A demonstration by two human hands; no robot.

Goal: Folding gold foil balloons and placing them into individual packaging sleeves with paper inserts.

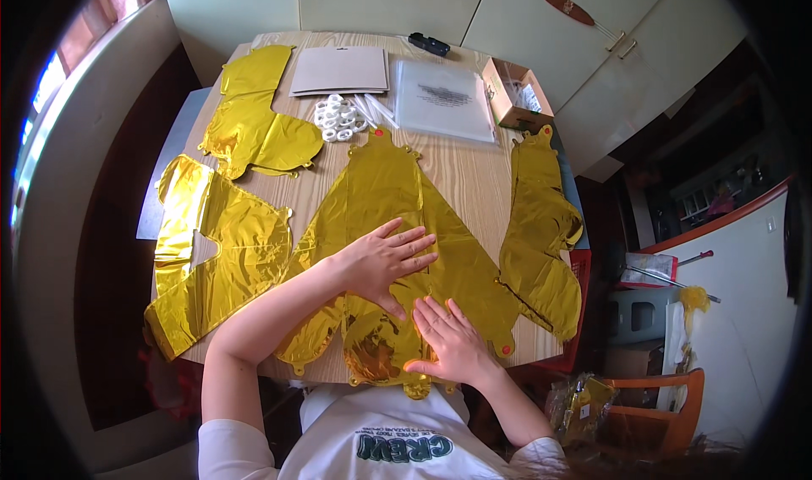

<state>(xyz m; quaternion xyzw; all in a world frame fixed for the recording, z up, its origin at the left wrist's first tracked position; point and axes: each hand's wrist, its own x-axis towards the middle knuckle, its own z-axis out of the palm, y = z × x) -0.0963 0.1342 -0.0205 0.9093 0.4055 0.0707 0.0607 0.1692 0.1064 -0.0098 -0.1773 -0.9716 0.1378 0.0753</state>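
The central gold foil balloon (385, 201) is seen as thin metallic film, glossy and mirror-like, creased into fine wrinkles where the left hand (385, 260) and right hand (452, 345) are pressed flat on it. The same shiny, crinkled foil is shown by the deflated balloons at the left (224, 260), upper left (254, 125) and right (537, 235). The surface (461, 171) is made of pale wood with a visible grain and a matt finish. The grey card sheet (340, 70) looks matt and smooth. The clear plastic bag (444, 99) is glossy. The small box (507, 99) is of brown, dull cardboard. The cupboard doors (541, 23) are smooth and satin cream.
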